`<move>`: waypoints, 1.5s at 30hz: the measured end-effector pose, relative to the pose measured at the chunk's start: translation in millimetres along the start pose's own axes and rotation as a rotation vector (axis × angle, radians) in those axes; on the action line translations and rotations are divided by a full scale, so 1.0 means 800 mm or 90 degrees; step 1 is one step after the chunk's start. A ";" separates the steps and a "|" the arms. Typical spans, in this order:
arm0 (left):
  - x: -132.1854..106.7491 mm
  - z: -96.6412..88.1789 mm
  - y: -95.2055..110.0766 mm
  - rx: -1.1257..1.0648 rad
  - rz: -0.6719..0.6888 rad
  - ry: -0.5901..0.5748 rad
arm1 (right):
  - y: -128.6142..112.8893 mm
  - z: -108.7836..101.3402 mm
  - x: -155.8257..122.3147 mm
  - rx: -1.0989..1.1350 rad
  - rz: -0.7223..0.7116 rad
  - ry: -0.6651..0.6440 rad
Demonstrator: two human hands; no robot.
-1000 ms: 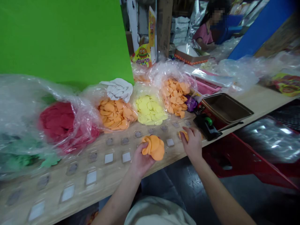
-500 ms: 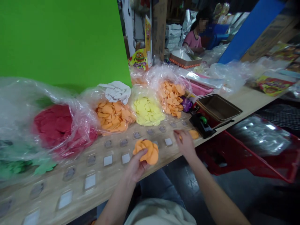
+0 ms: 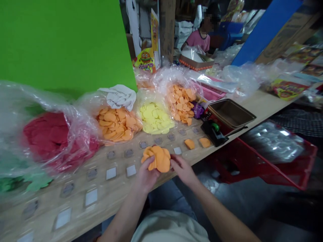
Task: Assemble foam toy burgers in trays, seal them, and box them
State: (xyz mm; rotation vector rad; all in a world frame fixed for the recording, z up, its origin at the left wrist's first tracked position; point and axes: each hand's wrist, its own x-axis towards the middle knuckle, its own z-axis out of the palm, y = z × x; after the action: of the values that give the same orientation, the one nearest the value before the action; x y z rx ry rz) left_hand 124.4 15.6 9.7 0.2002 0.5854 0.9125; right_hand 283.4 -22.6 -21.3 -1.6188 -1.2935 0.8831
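Note:
My left hand (image 3: 146,178) holds a fanned bunch of flat, rounded orange pieces (image 3: 160,158), thumb on top, above the table's front edge. At the bunch's right edge my right hand (image 3: 183,170) is closed, fingertips pinching the outermost piece. Beyond it, one orange piece (image 3: 189,144) and another orange piece (image 3: 204,142) lie side by side on the table. Along the table runs a row of white squares (image 3: 131,170). Behind these is a row of small grey shapes (image 3: 111,155) that look set in clear plastic.
Clear bags hold red pieces (image 3: 50,137), orange pieces (image 3: 116,124), yellow pieces (image 3: 155,116) and more orange pieces (image 3: 180,101). A black tape dispenser (image 3: 214,133) stands before a brown tin (image 3: 230,112). A red crate (image 3: 262,168) sits lower right. A person (image 3: 199,37) sits across.
My right hand has moved left from the table to the bunch in my left hand. A second orange piece now shows on the table, left of the first.

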 end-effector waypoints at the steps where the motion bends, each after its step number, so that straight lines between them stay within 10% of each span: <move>1: -0.001 0.003 -0.002 0.029 0.026 0.006 | -0.008 0.014 -0.005 0.100 0.039 -0.027; 5: -0.003 -0.002 0.000 0.136 0.109 0.037 | -0.026 0.039 -0.008 0.314 0.113 -0.005; 15: -0.021 -0.045 0.008 0.066 -0.065 -0.023 | -0.045 0.023 0.013 0.487 0.131 -0.001; 25: -0.024 -0.037 0.014 0.085 -0.048 0.021 | 0.032 -0.060 0.069 -0.258 -0.023 0.150; 29: -0.021 -0.038 0.019 0.016 -0.044 0.018 | 0.047 -0.048 0.069 -0.382 -0.101 -0.003; 35: -0.015 -0.038 0.021 -0.063 -0.028 -0.016 | 0.035 -0.037 0.059 -0.468 -0.167 0.061; 45: -0.026 -0.030 0.019 0.033 0.211 0.097 | -0.036 0.058 -0.003 0.139 0.041 -0.023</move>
State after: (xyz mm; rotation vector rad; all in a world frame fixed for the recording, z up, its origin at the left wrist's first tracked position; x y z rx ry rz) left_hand 91.3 6.4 4.3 0.2814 0.7308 1.2420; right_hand 229.8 -13.5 -12.2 -1.4854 -1.1321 1.0597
